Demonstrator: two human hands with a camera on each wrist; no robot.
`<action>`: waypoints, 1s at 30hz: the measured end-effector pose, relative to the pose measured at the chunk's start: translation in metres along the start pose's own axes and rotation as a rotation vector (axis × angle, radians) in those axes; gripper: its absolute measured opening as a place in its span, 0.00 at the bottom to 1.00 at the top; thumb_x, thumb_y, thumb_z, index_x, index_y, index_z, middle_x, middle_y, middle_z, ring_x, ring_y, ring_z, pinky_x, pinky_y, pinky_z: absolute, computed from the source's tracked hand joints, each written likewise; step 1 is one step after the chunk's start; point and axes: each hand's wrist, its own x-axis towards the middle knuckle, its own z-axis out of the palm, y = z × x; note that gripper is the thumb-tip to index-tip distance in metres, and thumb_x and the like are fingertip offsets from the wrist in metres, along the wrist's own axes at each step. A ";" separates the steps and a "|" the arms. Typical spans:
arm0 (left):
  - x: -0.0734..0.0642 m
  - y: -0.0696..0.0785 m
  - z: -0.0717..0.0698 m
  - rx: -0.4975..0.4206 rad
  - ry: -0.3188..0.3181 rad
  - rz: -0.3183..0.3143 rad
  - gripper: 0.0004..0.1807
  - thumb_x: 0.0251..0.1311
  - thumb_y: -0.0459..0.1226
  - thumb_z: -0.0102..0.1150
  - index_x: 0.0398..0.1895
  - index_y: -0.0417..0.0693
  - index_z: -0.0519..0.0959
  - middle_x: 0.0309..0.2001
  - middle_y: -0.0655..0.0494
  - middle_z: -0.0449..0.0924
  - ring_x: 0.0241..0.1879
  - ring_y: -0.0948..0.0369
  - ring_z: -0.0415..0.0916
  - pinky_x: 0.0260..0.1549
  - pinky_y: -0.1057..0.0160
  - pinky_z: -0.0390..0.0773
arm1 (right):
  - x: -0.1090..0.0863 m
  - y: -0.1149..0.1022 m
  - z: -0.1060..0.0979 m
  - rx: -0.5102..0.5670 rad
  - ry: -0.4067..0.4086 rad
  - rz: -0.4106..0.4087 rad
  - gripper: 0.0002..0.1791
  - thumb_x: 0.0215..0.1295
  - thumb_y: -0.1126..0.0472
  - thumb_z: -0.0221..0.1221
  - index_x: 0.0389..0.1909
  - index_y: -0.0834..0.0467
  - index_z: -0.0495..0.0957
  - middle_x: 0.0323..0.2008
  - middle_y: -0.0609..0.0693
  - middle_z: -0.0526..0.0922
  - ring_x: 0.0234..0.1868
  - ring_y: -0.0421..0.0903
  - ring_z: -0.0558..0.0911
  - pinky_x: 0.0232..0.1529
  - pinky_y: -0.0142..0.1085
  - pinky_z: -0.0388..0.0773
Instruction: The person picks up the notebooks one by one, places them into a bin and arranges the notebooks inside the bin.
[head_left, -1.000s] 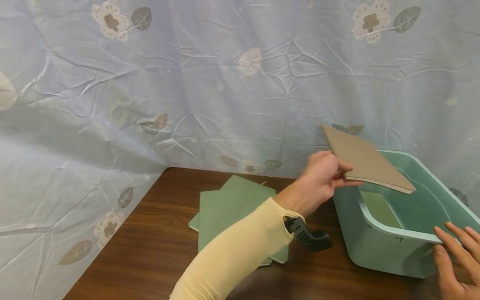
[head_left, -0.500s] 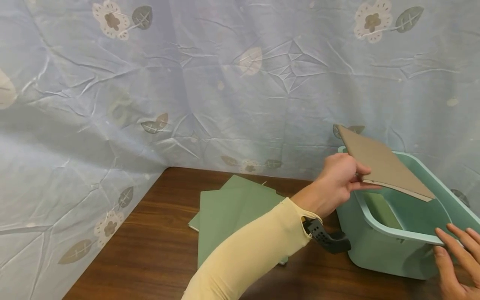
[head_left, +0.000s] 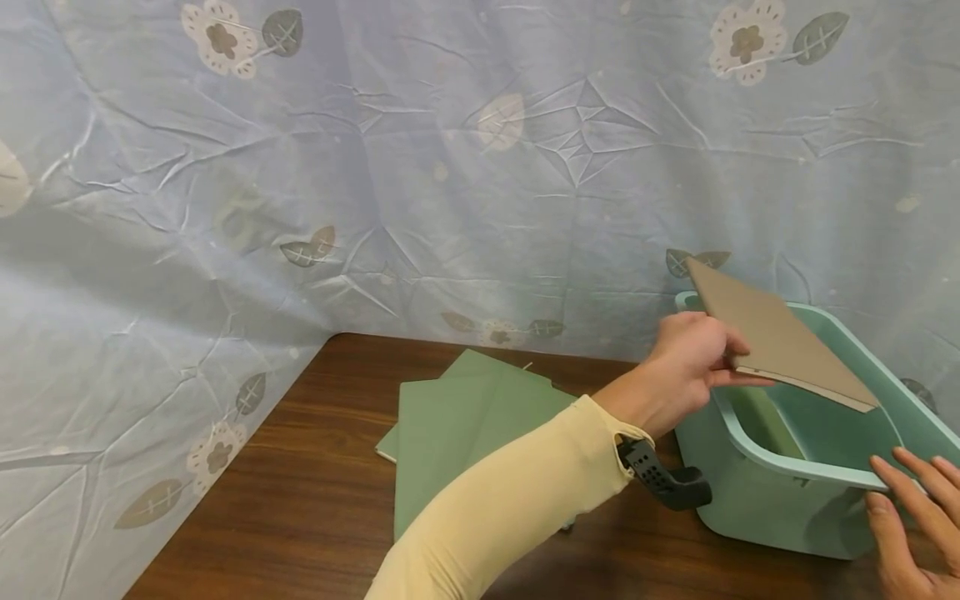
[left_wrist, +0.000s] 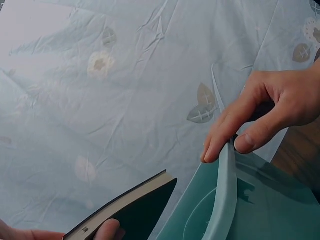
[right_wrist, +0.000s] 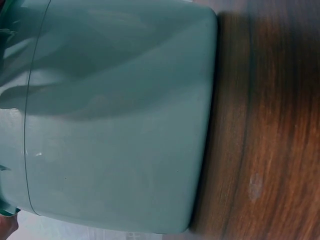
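Observation:
A notebook (head_left: 780,333) with a plain brown cover is pinched at its near left corner by my left hand (head_left: 693,354). It is tilted above the left part of a green plastic bin (head_left: 757,492). In the left wrist view, the notebook (left_wrist: 125,205) shows its page edges and a shadowed underside. My right hand (head_left: 918,517) grips the bin's near rim, its thumb outside and its fingers over the edge; the left wrist view shows this hand (left_wrist: 265,110) astride the rim. Something green and flat (head_left: 761,421) lies inside the bin, partly hidden by the notebook.
Several green notebooks (head_left: 457,425) lie overlapped on the wooden table (head_left: 300,467) left of the bin, partly covered by my left sleeve (head_left: 510,500). A patterned cloth (head_left: 450,167) hangs behind the table. The right wrist view shows the bin's outer wall (right_wrist: 115,125).
My left hand has carried the brown notebook to the right, further over the bin, and slightly lower in the last half second. The right hand stays on the rim.

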 end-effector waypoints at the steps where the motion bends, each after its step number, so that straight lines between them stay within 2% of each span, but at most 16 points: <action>1: 0.000 0.000 0.001 0.000 -0.004 0.002 0.19 0.45 0.12 0.47 0.36 0.36 0.79 0.32 0.39 0.81 0.36 0.44 0.83 0.39 0.33 0.81 | 0.001 -0.004 0.002 0.032 0.017 0.008 0.18 0.67 0.61 0.61 0.47 0.73 0.81 0.58 0.36 0.80 0.68 0.42 0.70 0.74 0.37 0.56; 5: -0.002 0.001 0.003 -0.005 -0.011 -0.010 0.19 0.46 0.13 0.47 0.37 0.37 0.79 0.33 0.39 0.81 0.36 0.43 0.83 0.40 0.33 0.82 | 0.004 -0.015 0.007 0.091 0.048 0.000 0.17 0.66 0.62 0.61 0.46 0.74 0.81 0.57 0.40 0.82 0.67 0.43 0.71 0.73 0.38 0.57; 7: -0.002 0.001 0.004 -0.003 -0.009 -0.018 0.19 0.47 0.13 0.47 0.38 0.37 0.79 0.33 0.39 0.81 0.40 0.40 0.84 0.40 0.33 0.81 | 0.005 -0.017 0.008 0.105 0.054 -0.003 0.16 0.66 0.63 0.61 0.46 0.74 0.81 0.56 0.42 0.83 0.66 0.43 0.72 0.73 0.38 0.57; 16: -0.002 -0.001 0.009 0.025 -0.041 -0.054 0.17 0.50 0.12 0.50 0.37 0.35 0.79 0.34 0.38 0.81 0.43 0.37 0.83 0.44 0.33 0.80 | 0.003 -0.012 0.006 0.101 0.040 0.020 0.16 0.65 0.65 0.61 0.46 0.75 0.80 0.57 0.41 0.82 0.67 0.43 0.71 0.74 0.38 0.57; 23: -0.003 -0.004 0.012 0.023 -0.064 -0.037 0.18 0.50 0.12 0.50 0.37 0.35 0.80 0.34 0.39 0.82 0.43 0.39 0.84 0.44 0.32 0.80 | 0.003 -0.012 0.000 -0.029 -0.018 0.007 0.20 0.69 0.58 0.59 0.47 0.75 0.80 0.58 0.29 0.77 0.68 0.36 0.70 0.74 0.34 0.57; 30: -0.003 -0.006 0.015 0.020 -0.054 -0.017 0.18 0.51 0.12 0.50 0.36 0.35 0.81 0.34 0.39 0.83 0.43 0.39 0.84 0.43 0.32 0.79 | 0.004 -0.019 0.003 0.018 0.004 0.025 0.19 0.68 0.60 0.60 0.47 0.75 0.80 0.57 0.31 0.79 0.68 0.39 0.69 0.74 0.34 0.56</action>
